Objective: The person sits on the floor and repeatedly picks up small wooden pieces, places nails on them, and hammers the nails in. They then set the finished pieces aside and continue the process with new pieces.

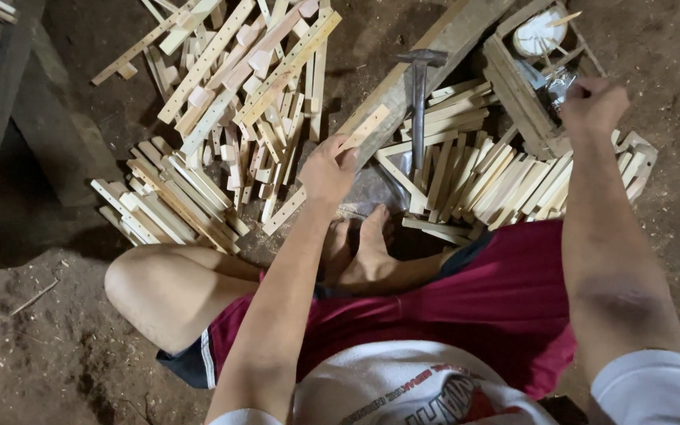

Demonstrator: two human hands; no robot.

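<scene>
Dirt floor [57,346], wood bits everywhere | drilled slats heap [238,71] upper left | left hand [328,169], grip pinched on a small wooden strip [365,128] against the plank [426,59] | hammer [419,102] standing just right | right hand [592,106] in the wooden box [513,86], grip closed, can't tell on what

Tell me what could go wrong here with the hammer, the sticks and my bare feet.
1. The hammer rests on the sloping plank just above the bare feet; a knock could send it onto them.
2. The left hand grips a thin wooden slat; rough edges may splinter skin.
3. The right hand reaches into the cluttered wooden box, where something sharp may lie hidden.
</scene>
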